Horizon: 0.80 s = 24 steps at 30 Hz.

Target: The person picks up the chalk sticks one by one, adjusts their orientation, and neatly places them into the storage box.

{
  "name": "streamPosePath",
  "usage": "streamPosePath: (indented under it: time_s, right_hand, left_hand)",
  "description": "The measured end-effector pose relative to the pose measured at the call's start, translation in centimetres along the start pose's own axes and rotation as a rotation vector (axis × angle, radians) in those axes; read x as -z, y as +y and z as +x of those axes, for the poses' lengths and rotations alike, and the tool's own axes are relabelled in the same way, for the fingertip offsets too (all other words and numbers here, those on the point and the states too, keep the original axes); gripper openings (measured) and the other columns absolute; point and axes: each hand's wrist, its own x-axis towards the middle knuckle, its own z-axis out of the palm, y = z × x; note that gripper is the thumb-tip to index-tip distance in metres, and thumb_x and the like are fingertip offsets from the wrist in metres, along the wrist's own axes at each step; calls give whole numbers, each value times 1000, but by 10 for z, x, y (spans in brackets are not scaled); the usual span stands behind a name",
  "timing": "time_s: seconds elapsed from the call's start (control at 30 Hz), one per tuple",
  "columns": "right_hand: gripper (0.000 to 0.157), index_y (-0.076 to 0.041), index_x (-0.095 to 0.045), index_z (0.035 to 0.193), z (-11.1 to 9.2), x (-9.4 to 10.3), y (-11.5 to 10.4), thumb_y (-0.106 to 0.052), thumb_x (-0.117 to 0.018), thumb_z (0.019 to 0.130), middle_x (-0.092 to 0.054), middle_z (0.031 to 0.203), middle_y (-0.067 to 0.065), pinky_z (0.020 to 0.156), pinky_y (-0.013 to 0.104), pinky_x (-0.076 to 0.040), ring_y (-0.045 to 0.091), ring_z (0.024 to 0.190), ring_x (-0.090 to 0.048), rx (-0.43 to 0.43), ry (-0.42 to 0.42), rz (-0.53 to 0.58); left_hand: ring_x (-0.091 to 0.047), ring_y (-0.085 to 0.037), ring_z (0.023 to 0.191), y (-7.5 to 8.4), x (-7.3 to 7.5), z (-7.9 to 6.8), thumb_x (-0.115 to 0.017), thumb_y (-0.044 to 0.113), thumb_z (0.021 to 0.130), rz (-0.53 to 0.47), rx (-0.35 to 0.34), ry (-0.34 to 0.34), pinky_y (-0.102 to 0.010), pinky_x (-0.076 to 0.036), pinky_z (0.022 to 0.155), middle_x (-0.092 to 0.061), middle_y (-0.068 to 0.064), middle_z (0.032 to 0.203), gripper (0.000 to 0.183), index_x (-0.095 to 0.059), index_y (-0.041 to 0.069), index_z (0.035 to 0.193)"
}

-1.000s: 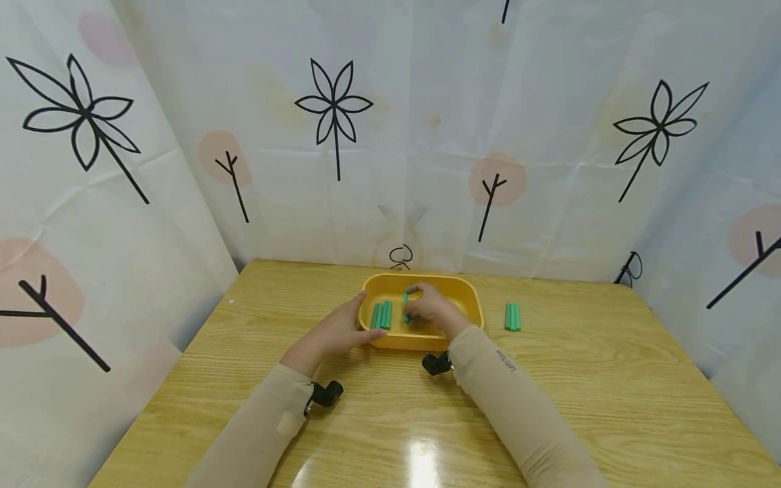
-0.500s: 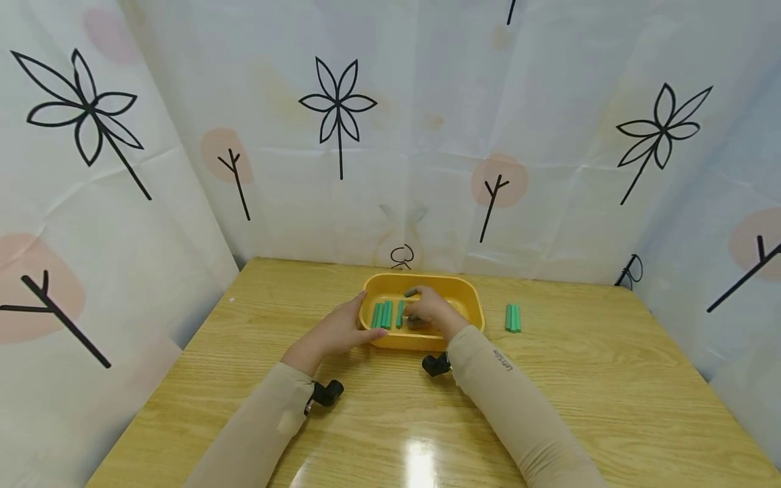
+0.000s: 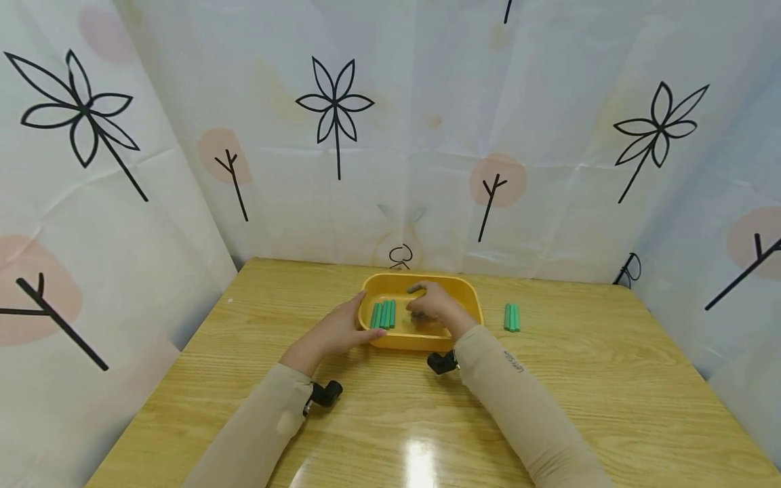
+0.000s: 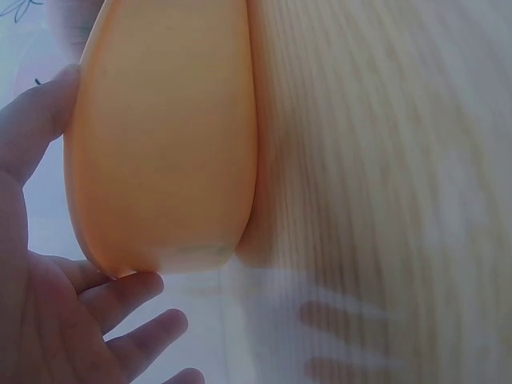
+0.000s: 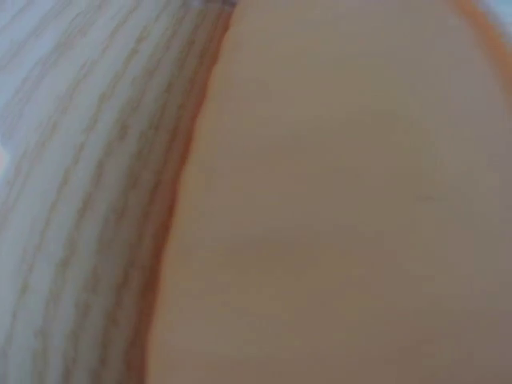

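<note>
A yellow plastic tray (image 3: 454, 333) stands at the back middle of the table. My left hand (image 3: 332, 337) grips its left end, thumb at the near rim and fingers at the left side. In the left wrist view, the left thumb and index finger span the corner of the tray. Several short green sticks (image 3: 383, 315) lie side by side in the tray's left part. My right hand (image 3: 432, 305) hovers inside the tray, right of those sticks, with loosely bent fingers and no stick showing in it. The right wrist view has only the tray's side wall (image 5: 320, 192).
To the right of the tray, a small group of green sticks (image 3: 512, 317) lies on the wooden table (image 3: 586, 366). Patterned white cloth (image 3: 390, 135) hangs behind the table and at both sides. A black cable (image 3: 626, 269) shows at the back right corner.
My right hand has let go of a green stick, which now lies against the row at the left of the tray. That hand has drawn slightly right; the left hand stays put.
</note>
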Motion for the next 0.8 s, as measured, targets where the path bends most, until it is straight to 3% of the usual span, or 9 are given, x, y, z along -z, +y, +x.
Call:
streamPosePath:
  time_s: [0.2,0.43,0.8]
  right_hand:
    - [48,5,-46,143,-11,10,-8,1,-61,97,-60,117,26,90,47,-56,27,82,-65,22,-27,45]
    - [47,2,-46,143,-25,24,-15,-4,-61,99,-59,119,22,95,50,-53,40,103,-62,38,-48,2]
    - [45,3,-45,143,-42,44,-24,-10,-58,102,-54,125,23,95,52,-52,34,94,-62,88,-57,-25]
  left_hand:
    - [-41,-32,140,-1,-1,1,-70,62,86,-7,-3,5,-49,-36,113,-33,-19,158,110,-15,3,160]
    - [-38,-33,142,0,-2,0,-71,60,86,-2,9,-1,-49,-32,115,-32,-19,159,109,-15,2,160]
    - [-36,-34,143,-2,-1,1,-70,62,86,-1,-1,-7,-49,-31,115,-31,-21,159,111,-13,2,160]
